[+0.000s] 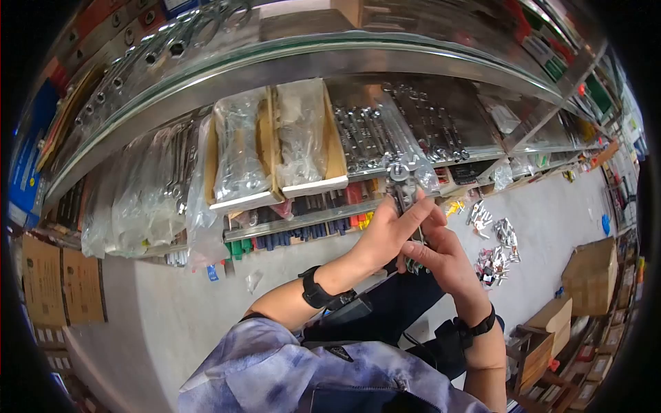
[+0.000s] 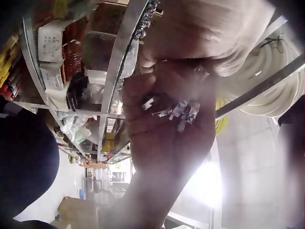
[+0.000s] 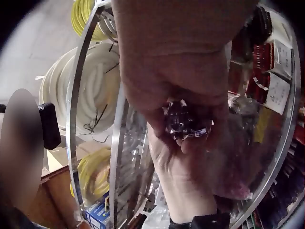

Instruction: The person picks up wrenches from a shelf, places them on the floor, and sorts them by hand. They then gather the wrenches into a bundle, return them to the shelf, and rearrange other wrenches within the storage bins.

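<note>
In the head view a bundle of shiny metal wrenches (image 1: 401, 180) is held upright between both hands, in front of the shelf edge. The left hand (image 1: 385, 230) grips the bundle from the left, its thumb along it. From the right, the right hand (image 1: 447, 258) curls round the lower part, thumb pointing at the left hand. The left wrist view has bright metal ends (image 2: 183, 112) poking out between the fingers and palms. Metal pieces (image 3: 186, 121) also show between the two hands in the right wrist view; the rest of the bundle is hidden.
Rows of wrenches (image 1: 365, 134) lie on the shelf beside two open boxes (image 1: 313, 184) of bagged parts. A metal shelf rail (image 1: 296, 224) runs below. Small metal parts (image 1: 497, 265) are heaped on the floor at right, near cardboard boxes (image 1: 591, 275).
</note>
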Available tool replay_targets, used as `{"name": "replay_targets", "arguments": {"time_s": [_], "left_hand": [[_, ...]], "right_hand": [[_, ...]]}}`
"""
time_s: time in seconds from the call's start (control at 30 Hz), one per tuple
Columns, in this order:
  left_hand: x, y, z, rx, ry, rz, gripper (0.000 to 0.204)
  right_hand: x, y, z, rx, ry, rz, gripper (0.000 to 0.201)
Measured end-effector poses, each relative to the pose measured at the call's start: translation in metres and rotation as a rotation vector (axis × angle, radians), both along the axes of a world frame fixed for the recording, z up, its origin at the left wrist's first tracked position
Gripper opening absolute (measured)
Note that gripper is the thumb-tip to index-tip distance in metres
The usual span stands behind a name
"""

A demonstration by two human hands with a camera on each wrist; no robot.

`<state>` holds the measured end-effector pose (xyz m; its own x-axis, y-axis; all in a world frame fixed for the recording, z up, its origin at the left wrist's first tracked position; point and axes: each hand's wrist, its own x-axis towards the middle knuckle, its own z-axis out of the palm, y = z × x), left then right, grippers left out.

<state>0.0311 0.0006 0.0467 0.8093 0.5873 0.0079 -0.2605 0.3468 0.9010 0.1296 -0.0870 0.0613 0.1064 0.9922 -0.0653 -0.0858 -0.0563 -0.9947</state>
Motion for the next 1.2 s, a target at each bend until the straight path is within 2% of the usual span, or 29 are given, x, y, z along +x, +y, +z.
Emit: {"name": "replay_targets", "arguments": {"time_s": [0.03, 0.13, 0.17, 0.23, 0.3, 0.37, 0.43, 0.47, 0.57, 0.6, 0.67, 0.7, 0.77, 0.8, 0.83, 0.93, 0.97, 1.03, 1.07, 1.17, 1.2], "left_hand": [[0.002, 0.001, -0.001, 0.004, -0.005, -0.022, 0.033], [0.000, 0.004, -0.007, -0.077, -0.063, -0.068, 0.037], [-0.002, 0.002, -0.004, -0.137, -0.153, -0.003, 0.033], [-0.003, 0.004, -0.009, -0.249, -0.323, 0.077, 0.026], [-0.003, 0.003, -0.013, -0.351, -0.299, 0.133, 0.026], [0.002, 0.003, -0.007, -0.231, -0.297, 0.222, 0.040], [0.009, 0.001, -0.007, -0.306, -0.369, 0.286, 0.057], [0.013, 0.003, -0.011, -0.237, -0.323, 0.341, 0.059], [0.027, -0.002, -0.019, -0.270, -0.306, 0.390, 0.041], [0.031, -0.006, -0.022, -0.276, -0.294, 0.363, 0.041], [0.036, -0.004, -0.031, -0.233, -0.166, 0.415, 0.033], [0.035, -0.002, -0.033, -0.201, -0.084, 0.309, 0.028], [0.046, -0.016, -0.026, -0.209, -0.087, 0.379, 0.039], [0.047, -0.018, -0.025, -0.217, -0.131, 0.348, 0.047], [0.048, -0.020, -0.027, -0.228, -0.174, 0.314, 0.056], [0.050, -0.027, -0.028, -0.288, -0.258, 0.322, 0.073], [0.052, -0.033, -0.025, -0.203, -0.230, 0.382, 0.063], [0.050, -0.034, -0.025, -0.217, -0.196, 0.363, 0.048], [0.050, -0.034, -0.027, -0.216, -0.224, 0.331, 0.035], [0.050, -0.041, -0.030, -0.106, -0.208, 0.317, 0.030], [0.049, -0.044, -0.030, -0.098, -0.219, 0.375, 0.030]], "right_hand": [[0.003, 0.000, 0.003, 0.004, -0.005, -0.022, 0.036], [0.016, 0.002, 0.011, -0.104, 0.035, 0.208, 0.030], [0.018, 0.001, 0.009, -0.097, 0.032, 0.181, 0.030], [0.019, 0.001, 0.004, -0.219, 0.182, 0.353, 0.021], [0.012, 0.003, -0.002, -0.140, 0.162, 0.304, 0.016], [0.010, 0.002, -0.013, -0.158, 0.401, 0.340, 0.021], [0.005, -0.003, -0.028, -0.087, 0.547, 0.311, 0.019], [0.004, -0.007, -0.029, -0.116, 0.592, 0.276, 0.018], [0.003, -0.014, -0.037, -0.108, 0.657, 0.192, 0.017], [0.005, -0.020, -0.041, -0.115, 0.667, 0.175, 0.019], [0.009, -0.024, -0.044, -0.116, 0.663, 0.198, 0.021], [0.010, -0.029, -0.045, -0.124, 0.665, 0.159, 0.023], [0.016, -0.035, -0.044, -0.170, 0.626, 0.095, 0.026], [0.019, -0.037, -0.043, -0.189, 0.580, 0.094, 0.024], [0.020, -0.041, -0.040, -0.191, 0.638, 0.067, 0.023], [0.026, -0.046, -0.037, -0.200, 0.640, 0.131, 0.020], [0.027, -0.048, -0.038, -0.194, 0.639, 0.139, 0.020], [0.029, -0.050, -0.038, -0.192, 0.632, 0.179, 0.020], [0.029, -0.051, -0.035, -0.200, 0.620, 0.154, 0.019], [0.029, -0.056, -0.032, -0.246, 0.583, 0.182, 0.018], [0.028, -0.058, -0.034, -0.247, 0.529, 0.173, 0.018]]}}
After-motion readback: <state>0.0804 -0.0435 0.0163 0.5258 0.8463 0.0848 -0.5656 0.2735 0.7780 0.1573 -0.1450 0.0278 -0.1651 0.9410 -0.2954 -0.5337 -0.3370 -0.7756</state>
